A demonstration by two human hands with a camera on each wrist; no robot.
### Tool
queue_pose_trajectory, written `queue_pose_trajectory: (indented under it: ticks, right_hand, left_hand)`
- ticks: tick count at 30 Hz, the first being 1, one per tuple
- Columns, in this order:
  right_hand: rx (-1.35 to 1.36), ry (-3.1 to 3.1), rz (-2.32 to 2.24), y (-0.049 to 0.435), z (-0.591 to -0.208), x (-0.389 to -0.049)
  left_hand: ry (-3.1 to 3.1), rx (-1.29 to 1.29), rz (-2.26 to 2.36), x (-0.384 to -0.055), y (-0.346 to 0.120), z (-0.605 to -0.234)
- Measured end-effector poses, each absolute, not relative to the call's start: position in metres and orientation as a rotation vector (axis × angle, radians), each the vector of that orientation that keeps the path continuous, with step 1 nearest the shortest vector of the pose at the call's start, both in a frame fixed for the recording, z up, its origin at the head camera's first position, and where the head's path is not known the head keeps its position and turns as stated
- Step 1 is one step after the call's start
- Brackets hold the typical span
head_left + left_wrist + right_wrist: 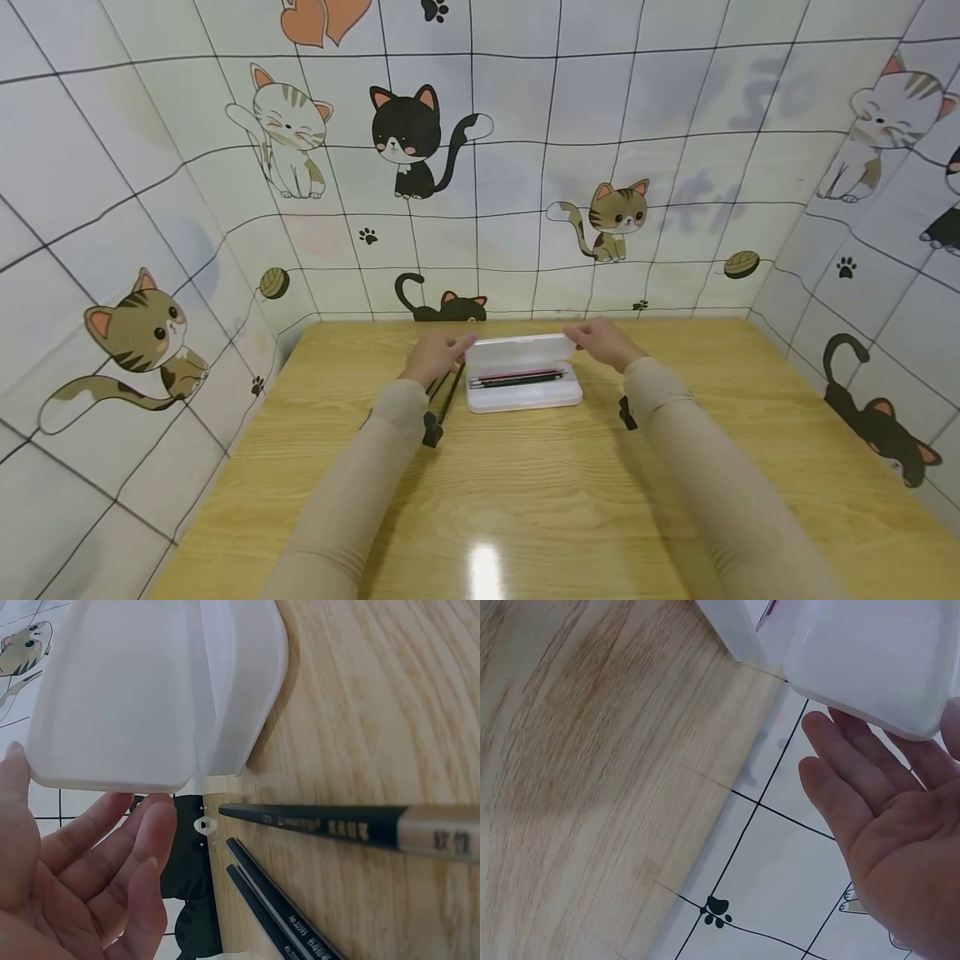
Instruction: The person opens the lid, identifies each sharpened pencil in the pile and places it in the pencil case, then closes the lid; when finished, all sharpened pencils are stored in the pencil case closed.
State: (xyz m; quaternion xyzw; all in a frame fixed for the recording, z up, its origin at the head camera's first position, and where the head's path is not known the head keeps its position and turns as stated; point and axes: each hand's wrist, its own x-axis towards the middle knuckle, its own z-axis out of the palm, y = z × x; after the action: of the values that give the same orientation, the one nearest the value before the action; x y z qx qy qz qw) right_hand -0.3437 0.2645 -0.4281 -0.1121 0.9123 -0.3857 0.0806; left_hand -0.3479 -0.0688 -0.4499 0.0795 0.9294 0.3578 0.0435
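A white translucent pencil case (525,403) lies on the table with its lid (519,350) raised. Inside it are several pencils (517,380), dark and red ones. My left hand (433,357) holds the lid's left corner, thumb on one side and fingers on the other. At the opposite corner my right hand (604,343) grips the lid in the same way; its thumb shows only partly in the right wrist view. Close to the left hand, a dark pencil with a beige band (322,825) and two more dark pencils (281,907) appear in the left wrist view.
The wooden table (510,492) reaches to a white cloth wall (517,183) printed with cats and grid lines. Similar printed walls stand at left and right. A black wrist-worn piece (432,429) hangs below the left sleeve.
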Motion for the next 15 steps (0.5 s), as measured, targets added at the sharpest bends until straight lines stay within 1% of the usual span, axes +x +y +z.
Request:
queue_pose_trajectory:
  ticks: [7,15]
  right_hand:
    - [-0.317,2.633,-1.17,0.2688,-0.426,-0.3431]
    - [-0.359,2.571,-1.115,0.2721,-0.4204,-0.3377]
  left_hand:
    - [2.824,0.275,1.14,-0.3443,-0.0681,-0.4488]
    - [2.847,0.351,1.063,-0.3426,-0.0708,-0.4484]
